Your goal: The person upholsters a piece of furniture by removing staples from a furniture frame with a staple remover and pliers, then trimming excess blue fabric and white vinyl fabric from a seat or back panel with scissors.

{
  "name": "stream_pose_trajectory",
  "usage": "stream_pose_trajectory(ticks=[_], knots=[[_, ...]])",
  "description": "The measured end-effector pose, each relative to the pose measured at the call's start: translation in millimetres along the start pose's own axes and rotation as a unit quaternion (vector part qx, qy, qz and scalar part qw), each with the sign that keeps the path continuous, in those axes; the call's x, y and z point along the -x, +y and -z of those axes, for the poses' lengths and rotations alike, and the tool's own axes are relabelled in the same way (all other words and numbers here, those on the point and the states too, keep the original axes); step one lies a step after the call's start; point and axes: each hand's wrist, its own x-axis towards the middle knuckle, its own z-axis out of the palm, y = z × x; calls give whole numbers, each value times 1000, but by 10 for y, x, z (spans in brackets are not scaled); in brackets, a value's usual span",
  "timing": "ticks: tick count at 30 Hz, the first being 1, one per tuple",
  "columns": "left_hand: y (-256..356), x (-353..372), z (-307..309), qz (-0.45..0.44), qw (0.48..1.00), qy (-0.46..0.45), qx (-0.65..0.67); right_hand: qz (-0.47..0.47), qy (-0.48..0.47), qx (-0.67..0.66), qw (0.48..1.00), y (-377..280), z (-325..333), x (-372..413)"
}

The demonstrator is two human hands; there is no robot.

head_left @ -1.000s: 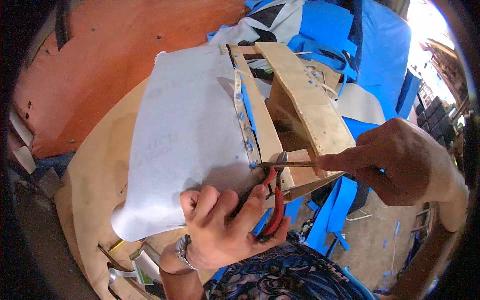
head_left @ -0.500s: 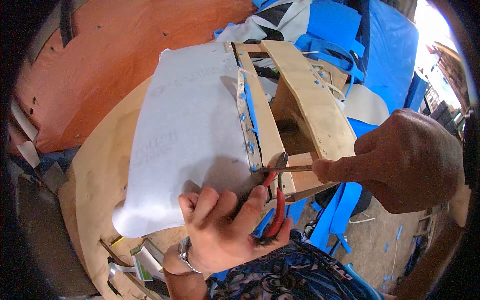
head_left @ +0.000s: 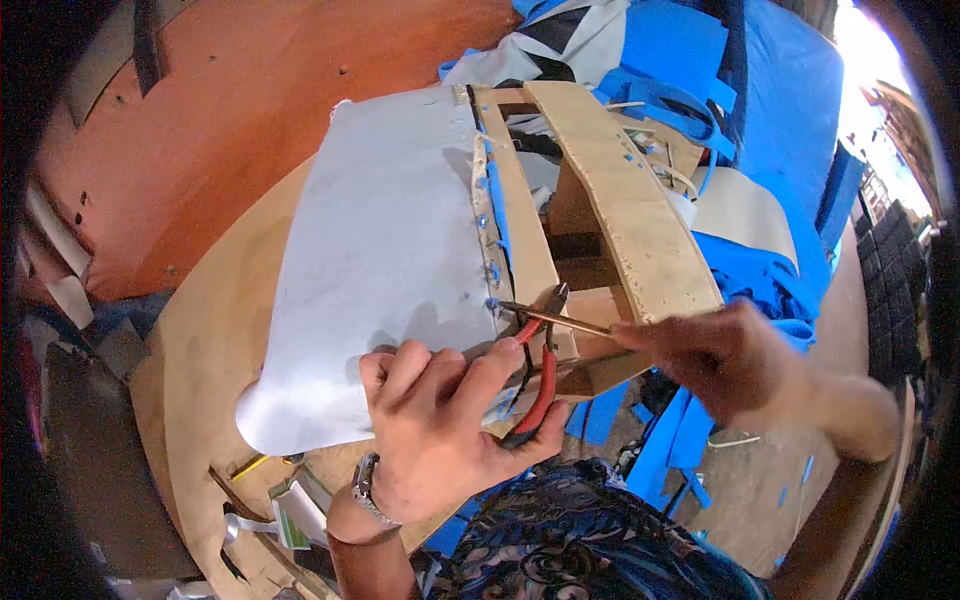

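Note:
My left hand (head_left: 445,430) holds red-handled pliers (head_left: 537,385), with its fingers resting near the right edge of a grey-white covered panel (head_left: 370,250). The plier jaws point up and away from the panel. My right hand (head_left: 715,360), somewhat blurred, grips a thin metal tool (head_left: 570,321). That tool's tip touches the strip (head_left: 484,215) along the panel edge, by a small blue bit. Several blue bits sit along this strip. Beside it runs a wooden frame (head_left: 625,200) with openings between its boards.
An orange-brown covered piece (head_left: 240,110) stands behind at the left. Blue material (head_left: 785,110) is heaped at the back right. A round wooden surface (head_left: 200,380) lies under the panel, with a green-and-white packet (head_left: 292,515) on it. Blue scraps lie on the floor.
The thin tool's tip has moved up and slightly left along the strip. My right hand has shifted left and down, its forearm now more visible. The pliers have moved slightly up and left.

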Motion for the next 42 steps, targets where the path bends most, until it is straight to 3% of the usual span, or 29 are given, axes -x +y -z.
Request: stream_pose_trajectory(ticks=[2, 5, 8, 12, 18, 23, 32, 34, 36, 37, 40, 42], knots=[[-5, -3, -4, 2, 1000, -1, -3, -24, 31, -40, 998, 74, -169, 120], [-35, 6, -33, -7, 1000, 3, -6, -23, -14, -3, 1000, -75, 46, 58], [-34, 10, -47, -3, 1000, 1, -7, -112, -86, 119, 983, -311, 332, -41], [-34, 12, -44, 2, 1000, -5, -12, -32, -66, 195, 978, -456, 473, -197], [-39, 3, -20, -2, 1000, -17, -13, -61, -141, 266, 952, -692, 563, -351], [-54, 21, -49, -1, 1000, 0, -1, -58, -144, 301, 941, -767, 545, -406], [-24, -25, 30, 9, 1000, -18, 4, 21, -183, 344, 921, -748, 623, -670], [-61, -12, 34, 8, 1000, -25, -1, 0, -186, 349, 918, -776, 587, -677], [-83, 17, 14, 9, 999, -25, -18, -82, -183, 319, 926, -946, 455, -542], [-54, 20, -15, 5, 1000, -14, -18, -97, -140, 168, 971, -745, 387, -378], [-29, 23, -78, -17, 1000, 2, -12, -56, -42, 77, 995, -408, 72, -126], [-26, 31, -19, -3, 1000, -6, -8, -46, -22, 94, 994, -420, 33, -102]])
